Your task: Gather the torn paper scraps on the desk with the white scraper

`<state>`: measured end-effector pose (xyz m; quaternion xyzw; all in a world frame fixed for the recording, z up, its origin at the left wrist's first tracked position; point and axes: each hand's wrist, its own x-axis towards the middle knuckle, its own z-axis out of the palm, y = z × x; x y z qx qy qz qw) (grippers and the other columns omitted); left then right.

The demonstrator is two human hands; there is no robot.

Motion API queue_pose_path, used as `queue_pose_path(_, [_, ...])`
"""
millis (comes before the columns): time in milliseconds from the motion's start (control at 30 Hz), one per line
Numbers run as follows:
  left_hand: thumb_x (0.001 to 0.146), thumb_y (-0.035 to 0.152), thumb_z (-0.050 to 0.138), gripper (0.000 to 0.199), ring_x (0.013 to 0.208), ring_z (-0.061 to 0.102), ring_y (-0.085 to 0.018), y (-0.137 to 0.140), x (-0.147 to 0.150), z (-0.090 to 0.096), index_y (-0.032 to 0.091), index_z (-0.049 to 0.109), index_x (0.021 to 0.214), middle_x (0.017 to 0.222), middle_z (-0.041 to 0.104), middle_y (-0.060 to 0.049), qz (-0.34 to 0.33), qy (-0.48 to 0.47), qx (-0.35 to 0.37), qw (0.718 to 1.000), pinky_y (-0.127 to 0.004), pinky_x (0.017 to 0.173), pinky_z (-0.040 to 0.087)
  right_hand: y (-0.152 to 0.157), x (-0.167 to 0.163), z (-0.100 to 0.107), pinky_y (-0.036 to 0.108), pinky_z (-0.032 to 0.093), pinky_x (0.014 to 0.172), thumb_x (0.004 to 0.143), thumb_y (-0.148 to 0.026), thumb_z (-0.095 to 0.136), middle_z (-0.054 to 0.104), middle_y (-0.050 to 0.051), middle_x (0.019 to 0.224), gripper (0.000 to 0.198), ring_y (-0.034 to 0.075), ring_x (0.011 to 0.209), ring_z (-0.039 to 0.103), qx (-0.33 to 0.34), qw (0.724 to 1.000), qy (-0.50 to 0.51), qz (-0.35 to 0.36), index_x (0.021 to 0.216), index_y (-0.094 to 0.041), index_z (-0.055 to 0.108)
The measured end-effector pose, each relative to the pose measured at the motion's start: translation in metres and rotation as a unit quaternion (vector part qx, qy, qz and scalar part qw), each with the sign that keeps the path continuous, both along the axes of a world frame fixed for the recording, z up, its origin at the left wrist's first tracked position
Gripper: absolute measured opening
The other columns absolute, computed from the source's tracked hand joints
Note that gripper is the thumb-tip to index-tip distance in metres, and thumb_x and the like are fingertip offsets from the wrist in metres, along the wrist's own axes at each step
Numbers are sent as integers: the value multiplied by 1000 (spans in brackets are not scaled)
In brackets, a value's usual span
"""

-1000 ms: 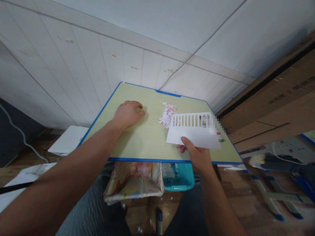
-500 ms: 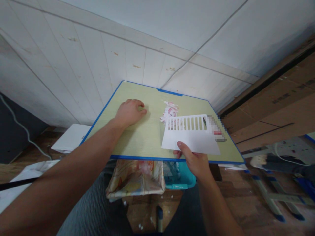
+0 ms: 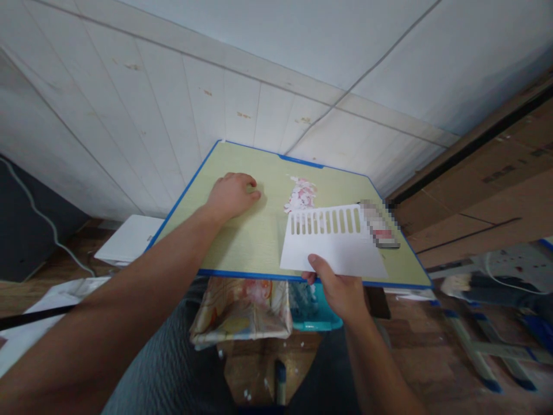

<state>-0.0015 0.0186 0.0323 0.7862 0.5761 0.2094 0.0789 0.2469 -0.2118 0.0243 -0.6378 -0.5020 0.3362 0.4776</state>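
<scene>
Head view: at left on the table [image 3: 254, 248], the left hand [image 3: 233, 195] is resting half-curled, holding nothing visible. Ragged paper scraps [image 3: 300, 195] are lying mid-table. Over the table's near right, the right hand [image 3: 345, 294] is pinching a smooth white card [image 3: 341, 251] by its solid edge, a sound grip; it is probably handling light and stiff, weakest around its slots. One blurred thing [image 3: 381, 226], hard to identify, is lying table-right.
</scene>
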Motion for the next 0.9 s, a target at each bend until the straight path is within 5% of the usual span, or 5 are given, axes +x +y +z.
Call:
queue_pose_path(267, [103,46,67,49,150,73,-39,-1,1,1,21,90,138,153,86,-13,4,-1,-7,1000,-50,132,55,-5,1,-10,38,67,70,99,-53,84,77,4,65,41,24,60,72,8,999,29,-36,67,-29,75])
queue_pose_path(900, [103,46,65,51,150,72,-39,-3,0,3,21,90,139,153,85,-14,-1,-4,-12,1000,-51,131,56,-3,-4,-1,38,69,68,99,-56,83,78,6,64,45,25,59,74,-7,999,31,43,64,-28,78])
